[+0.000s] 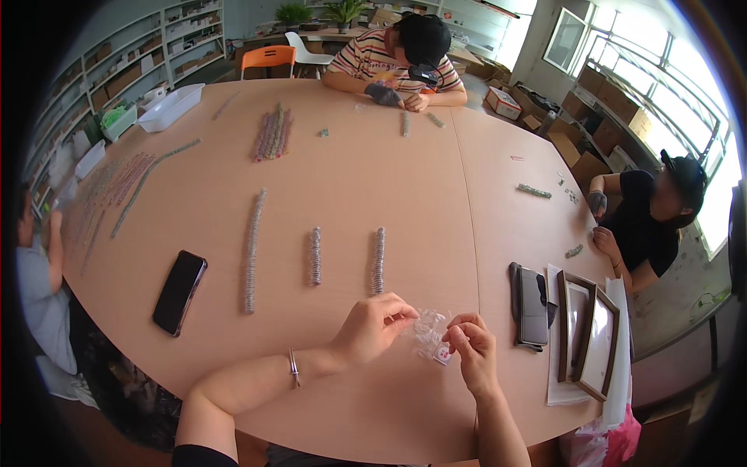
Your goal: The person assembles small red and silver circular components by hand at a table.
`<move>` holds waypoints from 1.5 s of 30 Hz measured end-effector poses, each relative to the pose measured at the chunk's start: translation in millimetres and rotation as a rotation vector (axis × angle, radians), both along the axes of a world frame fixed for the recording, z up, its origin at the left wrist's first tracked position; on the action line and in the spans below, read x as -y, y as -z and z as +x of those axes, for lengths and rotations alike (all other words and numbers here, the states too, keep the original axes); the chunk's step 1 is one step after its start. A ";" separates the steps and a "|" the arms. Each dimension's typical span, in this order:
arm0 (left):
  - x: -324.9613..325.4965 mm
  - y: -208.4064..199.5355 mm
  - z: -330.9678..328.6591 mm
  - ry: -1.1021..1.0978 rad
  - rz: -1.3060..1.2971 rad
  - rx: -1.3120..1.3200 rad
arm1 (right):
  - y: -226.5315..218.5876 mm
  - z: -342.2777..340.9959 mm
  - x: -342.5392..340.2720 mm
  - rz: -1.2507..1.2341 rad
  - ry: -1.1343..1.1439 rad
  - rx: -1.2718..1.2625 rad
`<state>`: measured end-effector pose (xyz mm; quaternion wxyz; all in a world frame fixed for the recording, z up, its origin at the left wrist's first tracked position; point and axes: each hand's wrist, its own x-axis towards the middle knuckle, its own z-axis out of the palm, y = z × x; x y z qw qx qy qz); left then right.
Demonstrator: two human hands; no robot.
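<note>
- Hands meet low in the frame, just right of centre: the left hand (375, 325) and the right hand (470, 352) both pinch a small clear plastic packet (430, 336) held between them, just above the table (436, 187).
- Left-hand fingers are curled in, thumb and forefinger closed on the packet's left edge; right-hand fingers are closed on its lower right corner, by a small red-and-white tag.
- The packet looks feather-light, thin and crinkly, probably slick; it should crumple rather than break, so I judge that the edges or corners are the sound places to grip, as both hands do now.
- A thin bracelet (294, 367) sits on the left wrist.
- Three upright rows of stacked small packets lie mid-frame: a long row (252, 249), a short row (315, 255) and a middle-length row (378, 260). More rows lie further up and toward the left rim; I cannot count those surely.
- One black phone (180, 292) lies at lower left of the table.
- One dark wallet-like case (531, 305) lies right of the hands, with two brown picture frames (587, 335) beside it on white paper.
- Three other people sit around the table: one at the top, one at the right edge, one at the left edge.
- One white tray (170, 107) sits at upper left.
</note>
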<state>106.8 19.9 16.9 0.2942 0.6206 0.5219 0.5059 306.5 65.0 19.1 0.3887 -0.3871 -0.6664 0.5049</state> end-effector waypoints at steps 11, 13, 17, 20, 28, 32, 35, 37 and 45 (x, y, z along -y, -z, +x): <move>-4.6 -21.5 27.6 0.308 0.549 -0.548 | -24.3 5.2 2.4 0.689 -0.106 0.443; -8.9 -19.4 20.3 0.314 0.394 -0.606 | -45.5 5.8 5.3 0.559 -0.042 0.297; -11.1 -14.3 13.5 0.115 0.380 -0.342 | -60.7 -6.6 18.6 0.696 0.043 0.278; 10.3 -24.5 24.3 0.578 -0.012 0.474 | -28.4 -19.2 24.9 0.940 0.004 0.587; -11.3 -3.1 -109.7 -0.379 -0.113 -0.688 | 10.5 17.9 7.2 0.803 0.359 0.435; -18.2 25.1 -121.7 -0.220 -0.295 -0.796 | 18.9 12.7 10.0 0.722 0.294 0.536; -2.5 30.7 -91.7 -0.255 -0.291 -0.827 | 20.2 16.7 18.0 0.556 0.250 0.651; 16.3 32.9 -75.4 -0.269 -0.222 -0.837 | 9.2 13.6 23.9 0.424 0.211 0.741; 48.2 5.5 -93.7 -0.104 -0.175 -0.256 | 0.5 15.0 22.3 0.253 0.137 0.768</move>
